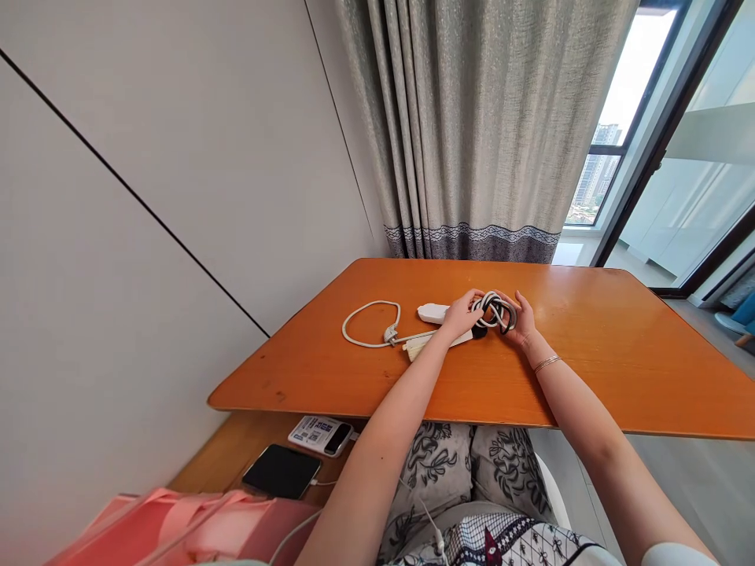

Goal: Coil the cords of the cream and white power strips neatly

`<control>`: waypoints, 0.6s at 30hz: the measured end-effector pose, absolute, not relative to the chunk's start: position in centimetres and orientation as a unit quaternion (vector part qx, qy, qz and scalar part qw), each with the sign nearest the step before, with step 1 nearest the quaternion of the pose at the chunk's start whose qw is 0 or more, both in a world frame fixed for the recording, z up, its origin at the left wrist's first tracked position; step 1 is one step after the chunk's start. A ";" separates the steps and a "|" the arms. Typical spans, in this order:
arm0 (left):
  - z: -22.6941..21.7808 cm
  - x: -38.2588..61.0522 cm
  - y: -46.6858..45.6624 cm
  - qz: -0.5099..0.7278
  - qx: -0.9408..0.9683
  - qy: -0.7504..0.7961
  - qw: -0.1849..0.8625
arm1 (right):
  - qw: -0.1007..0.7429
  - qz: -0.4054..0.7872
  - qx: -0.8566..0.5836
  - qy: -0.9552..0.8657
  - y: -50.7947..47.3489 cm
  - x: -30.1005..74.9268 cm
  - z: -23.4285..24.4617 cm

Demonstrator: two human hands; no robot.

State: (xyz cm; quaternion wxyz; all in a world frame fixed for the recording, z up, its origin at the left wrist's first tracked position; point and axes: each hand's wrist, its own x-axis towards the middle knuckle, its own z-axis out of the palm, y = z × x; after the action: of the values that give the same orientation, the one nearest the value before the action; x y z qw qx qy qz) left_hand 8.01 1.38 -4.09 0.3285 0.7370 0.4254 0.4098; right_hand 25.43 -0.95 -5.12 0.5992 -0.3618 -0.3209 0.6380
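"What's lying out at the left?"

"A loop of white cable [344, 324] on the desk [619, 346], with its plug [390, 336] beside it. Then two white bars, like power strips: a far one [431, 313] and a near one [416, 346], both partly behind the arm."

"And the hands?"

"The left hand [463, 316] is closed on the left side of a bundle of black and white cable [494, 308], over the desk's middle. The right hand [522, 324] cups its right side, thumb raised; whether those fingers press, I can't tell."

"How would you handle it?"

"I'd keep the left pinch firm so the loops don't spring apart, let the right even them up, and watch that the loose white length doesn't drag."

"The desk looks worn."

"Orange-brown wood, glossy, with a few dark scuffs towards the near left corner."

"And the room, from the left?"

"A pale wall [147, 299]; below it a pink bag [194, 527], then a dark-screened device [281, 470] and a white one with a printed label [318, 434] on a lower wooden surface [206, 452]. Beyond the desk's far edge hangs a grey curtain [501, 134], and at the far right a window [634, 86] shows tall buildings."
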 end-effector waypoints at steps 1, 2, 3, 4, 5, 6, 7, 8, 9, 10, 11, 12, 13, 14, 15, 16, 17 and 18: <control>-4.1 7.9 1.3 0.411 0.738 0.425 0.326 | 0.605 0.636 -0.367 -0.309 -0.8 25.2 -5.2; -4.1 7.9 1.3 0.412 0.739 0.423 0.325 | 0.611 0.631 -0.375 -0.297 -0.7 25.0 -5.4; -4.1 7.9 1.3 0.411 0.741 0.421 0.324 | 0.618 0.625 -0.383 -0.283 -0.5 24.7 -5.6; -4.1 7.8 1.3 0.410 0.743 0.417 0.325 | 0.627 0.617 -0.392 -0.268 -0.3 24.5 -5.8; -4.0 7.9 1.3 0.408 0.746 0.414 0.326 | 0.637 0.608 -0.401 -0.253 -0.1 24.3 -6.0; -3.9 7.9 1.4 0.406 0.748 0.411 0.327 | 0.647 0.598 -0.408 -0.239 0.1 24.1 -6.2; -3.9 8.0 1.4 0.403 0.750 0.409 0.328 | 0.657 0.587 -0.414 -0.227 0.2 24.0 -6.4; -3.8 8.1 1.4 0.401 0.751 0.408 0.329 | 0.666 0.578 -0.418 -0.218 0.3 23.9 -6.5; -3.8 8.2 1.3 0.399 0.752 0.407 0.331 | 0.673 0.570 -0.421 -0.212 0.4 23.8 -6.6; -3.8 8.3 1.3 0.398 0.752 0.408 0.331 | 0.678 0.565 -0.421 -0.210 0.3 23.8 -6.6; -3.8 8.4 1.3 0.400 0.751 0.410 0.329 | 0.680 0.563 -0.419 -0.211 0.3 23.8 -6.6; -3.8 8.5 1.4 0.405 0.748 0.415 0.323 | 0.682 0.563 -0.415 -0.216 0.2 23.8 -6.5; -3.9 8.6 1.4 0.413 0.743 0.421 0.315 | 0.681 0.564 -0.410 -0.222 0.0 23.8 -6.4; -3.9 8.7 1.5 0.423 0.738 0.427 0.306 | 0.680 0.568 -0.403 -0.230 -0.1 23.8 -6.2; -3.9 8.8 1.7 0.433 0.733 0.433 0.296 | 0.677 0.574 -0.394 -0.238 -0.2 23.8 -6.1; -3.8 8.8 1.9 0.441 0.729 0.438 0.287 | 0.674 0.582 -0.384 -0.245 -0.3 23.7 -6.0; -3.8 8.7 2.1 0.446 0.726 0.441 0.281 | 0.670 0.591 -0.372 -0.250 -0.4 23.7 -5.9; -3.8 8.7 2.3 0.450 0.725 0.443 0.277 | 0.667 0.602 -0.360 -0.253 -0.4 23.6 -5.8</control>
State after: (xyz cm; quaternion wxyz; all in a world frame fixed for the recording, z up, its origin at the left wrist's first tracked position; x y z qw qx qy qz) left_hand 8.71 2.34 -3.76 0.2765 0.7248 0.4427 0.4497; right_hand 23.57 -0.40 -5.81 0.6667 -0.3599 -0.2532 0.6016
